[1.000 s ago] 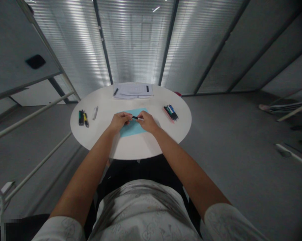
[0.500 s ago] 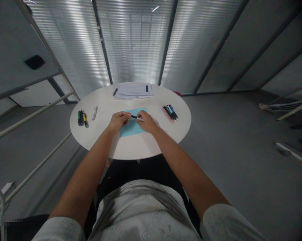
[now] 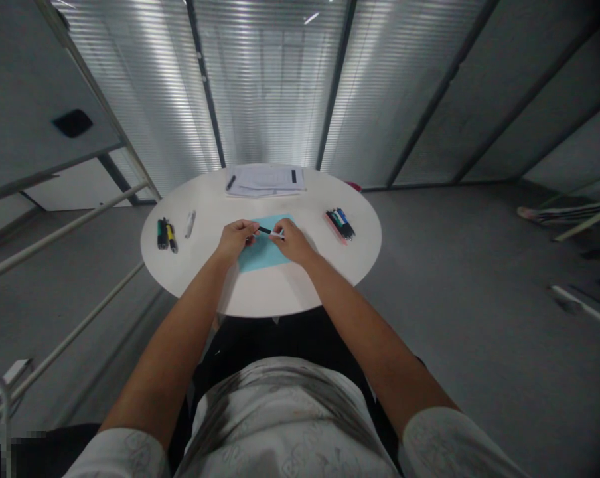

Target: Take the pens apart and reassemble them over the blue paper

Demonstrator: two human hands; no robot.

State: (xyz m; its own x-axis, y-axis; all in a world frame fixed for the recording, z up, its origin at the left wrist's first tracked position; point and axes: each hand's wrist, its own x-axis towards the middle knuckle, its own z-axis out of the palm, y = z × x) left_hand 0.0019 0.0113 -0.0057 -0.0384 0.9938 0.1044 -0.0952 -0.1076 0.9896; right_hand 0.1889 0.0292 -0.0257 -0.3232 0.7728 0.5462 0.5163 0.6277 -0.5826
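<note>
Between my two hands is a slim black-and-white pen, held slantwise above a light blue sheet on the round white table. The fingers of my left hand pinch its black end. Its white end sits in the fingers of my right hand. Both forearms reach in from the near edge, and the wrists hover by the sheet's sides. My fingers cover both tips of the pen.
Several dark markers, one with yellow, lie on the table's left, beside a white marker. Several pens rest in a pink holder at right. Printed papers are stacked at the back. A metal rail runs along the left.
Slightly more of the pen's black part shows between my hands. Otherwise the hands hold almost the same place, and the whole view has shifted a little.
</note>
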